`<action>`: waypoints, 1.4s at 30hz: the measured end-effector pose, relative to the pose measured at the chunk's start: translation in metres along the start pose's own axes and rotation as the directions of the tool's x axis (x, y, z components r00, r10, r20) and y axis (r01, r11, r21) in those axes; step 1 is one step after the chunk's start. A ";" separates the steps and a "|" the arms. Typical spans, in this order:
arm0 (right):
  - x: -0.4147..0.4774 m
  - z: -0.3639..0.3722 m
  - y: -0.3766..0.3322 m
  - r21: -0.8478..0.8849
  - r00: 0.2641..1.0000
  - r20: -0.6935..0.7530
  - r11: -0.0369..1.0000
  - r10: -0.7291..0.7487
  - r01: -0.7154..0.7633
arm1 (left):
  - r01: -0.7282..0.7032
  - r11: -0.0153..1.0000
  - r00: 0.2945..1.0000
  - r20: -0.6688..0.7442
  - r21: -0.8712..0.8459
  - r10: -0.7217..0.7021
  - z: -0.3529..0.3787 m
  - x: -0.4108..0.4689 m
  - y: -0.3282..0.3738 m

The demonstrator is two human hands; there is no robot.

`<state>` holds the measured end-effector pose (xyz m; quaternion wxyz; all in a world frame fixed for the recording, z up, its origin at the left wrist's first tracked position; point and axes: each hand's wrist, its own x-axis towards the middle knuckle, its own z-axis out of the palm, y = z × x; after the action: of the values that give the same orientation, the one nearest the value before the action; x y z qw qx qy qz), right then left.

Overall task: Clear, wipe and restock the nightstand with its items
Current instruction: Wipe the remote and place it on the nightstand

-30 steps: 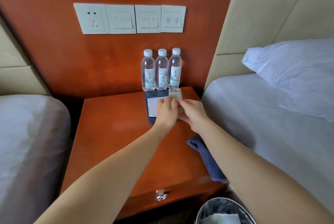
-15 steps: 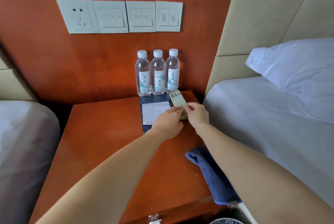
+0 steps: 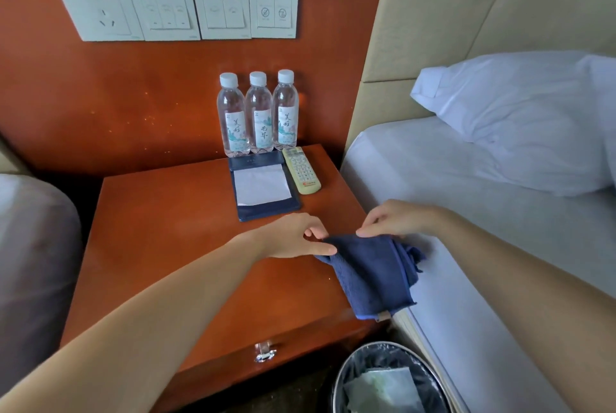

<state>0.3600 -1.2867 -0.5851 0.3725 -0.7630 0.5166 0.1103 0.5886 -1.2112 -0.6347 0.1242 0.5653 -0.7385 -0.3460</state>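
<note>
At the near right corner of the nightstand [image 3: 166, 229], pinching the blue cloth [image 3: 373, 276] by its far edge with left hand [image 3: 293, 236] and right hand [image 3: 396, 217], fingers [image 3: 365, 232] clamped on fabric. Farther back, by the wall: three water bottles [image 3: 258, 112], notepad holder [image 3: 263, 209], remote control [image 3: 301, 171].

A glossy reddish-brown wooden nightstand [image 3: 160, 246] carries three upright clear plastic water bottles [image 3: 258, 112] with white caps, standing in a touching row at its far right against the wall. A dark blue notepad holder [image 3: 263, 186] bearing a white sheet lies flat just in front of them, with a pale yellow remote control [image 3: 301, 171] just beside its right edge. Nearer, a crumpled dark blue terry cloth [image 3: 370, 272] hangs over the top's near right corner, its far edge pinched by the left hand [image 3: 293, 236] and right hand [image 3: 396, 217].
</note>
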 end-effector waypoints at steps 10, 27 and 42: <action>-0.036 0.004 -0.019 0.026 0.895 -0.400 0.974 -0.197 0.226 | -0.038 0.968 0.975 -0.221 -0.249 -0.019 -0.018 -0.035 0.018; -0.084 -0.016 -0.130 0.296 0.735 -0.558 0.735 -0.386 0.611 | 0.019 0.972 0.904 -0.412 -0.233 -0.117 -0.071 -0.130 0.002; -0.052 0.059 -0.154 0.575 0.977 0.007 0.800 -0.211 0.169 | 0.360 0.833 0.929 0.083 -0.420 -0.359 -0.131 -0.242 -0.073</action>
<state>0.4834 -1.1806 -0.5273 0.6110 -0.6598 0.4332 -0.0607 0.7986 -1.0453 -0.5370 0.1779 0.6524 -0.5249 -0.5169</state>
